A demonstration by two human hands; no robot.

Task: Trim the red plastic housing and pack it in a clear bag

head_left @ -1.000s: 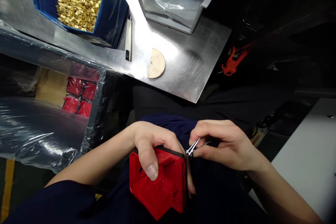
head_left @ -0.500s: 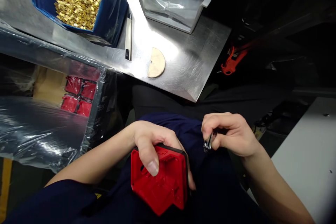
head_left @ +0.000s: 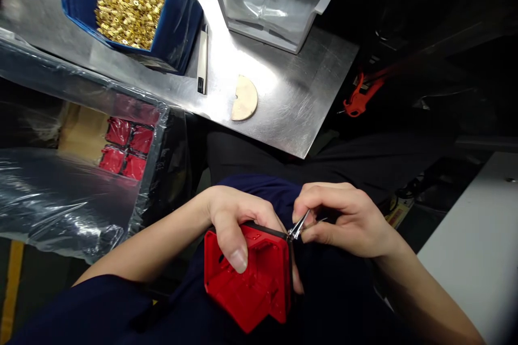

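Observation:
My left hand (head_left: 238, 223) grips a red plastic housing (head_left: 246, 285) with a black rim, its thumb pressed inside the hollow and its fingers behind. The open, ribbed side of the housing faces up toward me. Pinched between thumb and fingertips of my right hand (head_left: 343, 218) is a shiny metal nail clipper (head_left: 298, 228). The clipper's jaws are at the upper right corner of the housing, on or right beside the black rim; I cannot tell whether they bite on anything.
On the metal table (head_left: 279, 129) lie a half-round wooden disc (head_left: 245, 98) and a white-handled cutter (head_left: 203, 62). A blue bin (head_left: 178, 27) holds brass parts; a grey bin (head_left: 263, 40) is lined with plastic. Left, a plastic-lined crate (head_left: 156, 145) contains red parts (head_left: 127, 145). An orange tool (head_left: 360, 98) hangs right.
My right hand has moved left and brought the nail clipper to the corner of the red housing. The clipper's lever now stands apart from its body. My left hand keeps its grip.

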